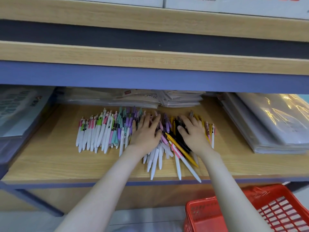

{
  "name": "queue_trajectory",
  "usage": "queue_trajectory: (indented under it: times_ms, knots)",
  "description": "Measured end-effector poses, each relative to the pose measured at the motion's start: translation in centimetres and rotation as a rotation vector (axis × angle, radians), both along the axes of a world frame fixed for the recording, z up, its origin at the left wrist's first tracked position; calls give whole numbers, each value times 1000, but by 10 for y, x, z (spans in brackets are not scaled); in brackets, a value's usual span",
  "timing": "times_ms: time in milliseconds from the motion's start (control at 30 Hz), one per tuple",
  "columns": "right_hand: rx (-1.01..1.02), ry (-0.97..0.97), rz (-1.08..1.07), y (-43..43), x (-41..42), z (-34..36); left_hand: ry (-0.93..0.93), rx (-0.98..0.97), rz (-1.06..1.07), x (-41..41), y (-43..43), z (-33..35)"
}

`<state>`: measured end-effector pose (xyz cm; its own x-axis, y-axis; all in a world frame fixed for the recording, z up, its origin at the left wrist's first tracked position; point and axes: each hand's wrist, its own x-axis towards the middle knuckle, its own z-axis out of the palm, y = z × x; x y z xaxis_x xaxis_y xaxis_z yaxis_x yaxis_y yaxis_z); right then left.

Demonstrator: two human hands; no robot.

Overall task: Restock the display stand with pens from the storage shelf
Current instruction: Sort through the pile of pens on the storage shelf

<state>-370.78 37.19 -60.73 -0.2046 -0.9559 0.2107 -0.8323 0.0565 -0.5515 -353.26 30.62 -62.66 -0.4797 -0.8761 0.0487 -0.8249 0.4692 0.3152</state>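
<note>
1. Wooden shelf (50, 158) fills the view, with a box (18, 111) at its far left.
2. Pens (98, 133) lie in a loose spread across the middle of the shelf, white barrels pointing front.
3. Left hand (145, 133) lies flat on the purple ones, fingers straight and spread, gripping nothing.
4. Right hand (194, 133) is just beside it, fingers splayed over black and yellow pens, nothing pinched.
5. Plastic-wrapped stack (267, 124) sits at right, and a red basket (209, 215) is below the shelf.
</note>
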Motion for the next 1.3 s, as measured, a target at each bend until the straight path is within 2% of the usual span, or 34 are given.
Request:
queue_trajectory:
  times_ms: [100, 200, 433, 600, 767, 833, 967, 1100, 1167, 1233, 1300]
  knots:
    - [-54, 11, 88, 33, 3, -9, 4, -55, -23, -1, 7, 1]
    - [-55, 116, 123, 65, 0, -24, 4, -85, -51, 1, 14, 1]
    - [-68, 375, 27, 83, 17, -42, 18, -121, -123, 9, 36, -5]
    - [-165, 195, -68, 72, 31, -33, 49, -113, -84, 29, 43, -7]
    - [-135, -19, -35, 21, 73, -18, 19, -112, 26, 49, 36, -4]
    - [-134, 8, -21, 1, 89, -16, 17, -110, 48, 53, 30, -3]
    - [-132, 220, -25, -17, 97, -17, 8, -38, 26, 48, 20, 0]
    - [-220, 206, -225, -6, 54, -8, 7, -46, -22, 35, 15, 3]
    - [-116, 151, -442, 1, 10, -9, -5, -54, -27, 24, 12, 7]
    - [138, 39, -597, 14, -32, -16, -24, -35, -23, 13, 8, 10]
    - [312, -49, -572, 22, -56, -27, -57, 1, -31, 5, 3, 9]
